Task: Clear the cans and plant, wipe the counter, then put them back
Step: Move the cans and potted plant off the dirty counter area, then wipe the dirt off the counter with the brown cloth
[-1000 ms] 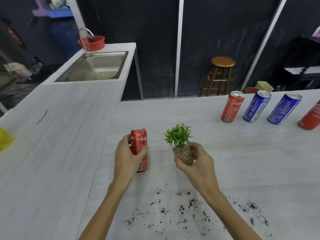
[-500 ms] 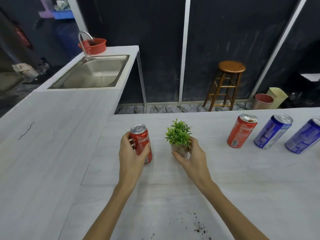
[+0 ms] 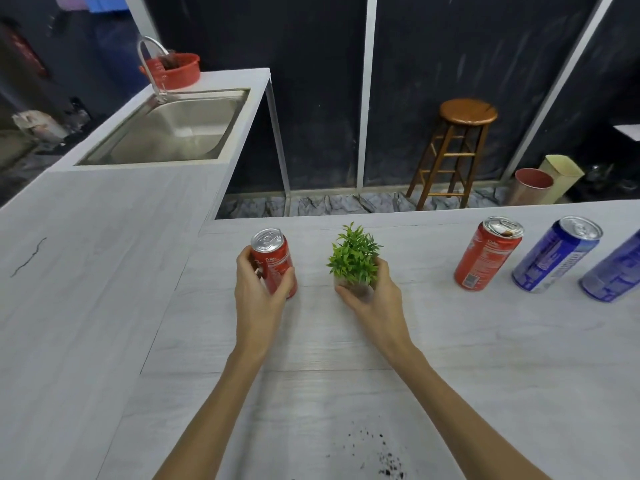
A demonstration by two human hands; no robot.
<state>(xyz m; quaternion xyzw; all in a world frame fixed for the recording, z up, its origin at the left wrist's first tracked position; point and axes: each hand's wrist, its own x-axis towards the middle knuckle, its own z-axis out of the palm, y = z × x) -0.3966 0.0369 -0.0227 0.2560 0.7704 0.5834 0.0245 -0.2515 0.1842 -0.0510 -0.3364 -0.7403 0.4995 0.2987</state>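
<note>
Left hand: my left hand (image 3: 259, 292) is wrapped round a red aluminium cola can (image 3: 274, 263), thumb on the near side and fingers behind it.
Right hand: my right hand (image 3: 375, 299) cups the base of a small green artificial plant in a clear pot (image 3: 355, 259), fingers curled round the pot.
Where they are: can and plant sit near the far edge of the pale wood-grain surface (image 3: 346, 341); I cannot tell whether their bases touch it or are just above.
Already set aside: a second red can (image 3: 486, 254) and a blue can (image 3: 556, 256) stand along the far edge to the right, with another blue can (image 3: 613, 275) cut off by the frame.
Not done: dark crumbs (image 3: 384, 455) lie on the near part, so I judge wiping has not started.
Progress: late in the clearing; wiping and returning everything remain.
Cloth: none in view.
</note>
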